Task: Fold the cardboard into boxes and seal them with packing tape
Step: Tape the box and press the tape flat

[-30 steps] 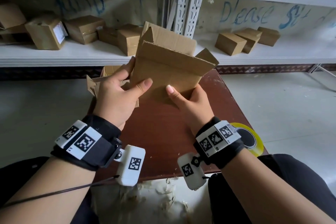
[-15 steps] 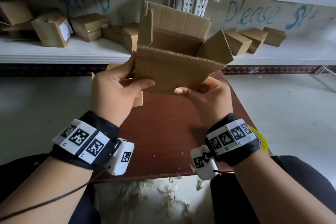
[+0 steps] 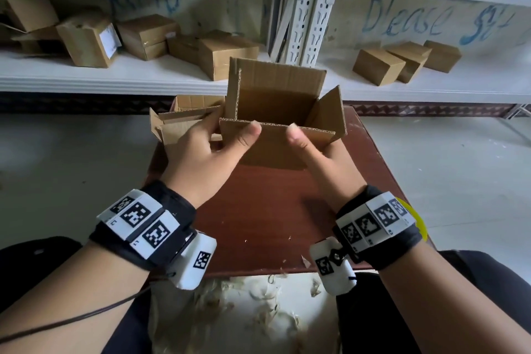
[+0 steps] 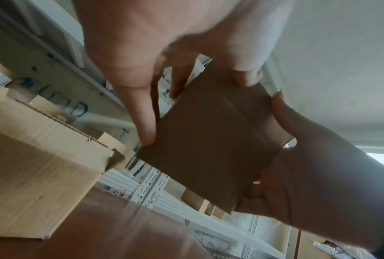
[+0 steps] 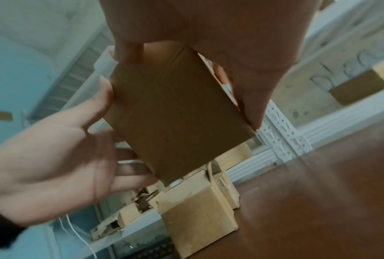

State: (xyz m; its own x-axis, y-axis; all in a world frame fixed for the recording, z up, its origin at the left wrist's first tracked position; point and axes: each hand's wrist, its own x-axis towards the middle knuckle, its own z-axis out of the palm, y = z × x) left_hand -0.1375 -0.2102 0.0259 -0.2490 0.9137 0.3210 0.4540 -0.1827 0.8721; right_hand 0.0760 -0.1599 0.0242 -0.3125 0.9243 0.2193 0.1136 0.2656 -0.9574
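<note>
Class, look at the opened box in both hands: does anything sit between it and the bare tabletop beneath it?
Nothing visible does. The opened box is held by both hands above the bare brown tabletop; another cardboard piece lies off to its left.

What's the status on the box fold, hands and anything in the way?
Left hand and right hand both grip the cardboard box, held above the table, top flaps open. No tape on it in view. Nothing blocking.

Counting one open box [image 3: 275,123] between the fingers [image 3: 250,132], another beside them, roughly nine boxes sitting on the shelf [image 3: 115,77] beyond.
</note>
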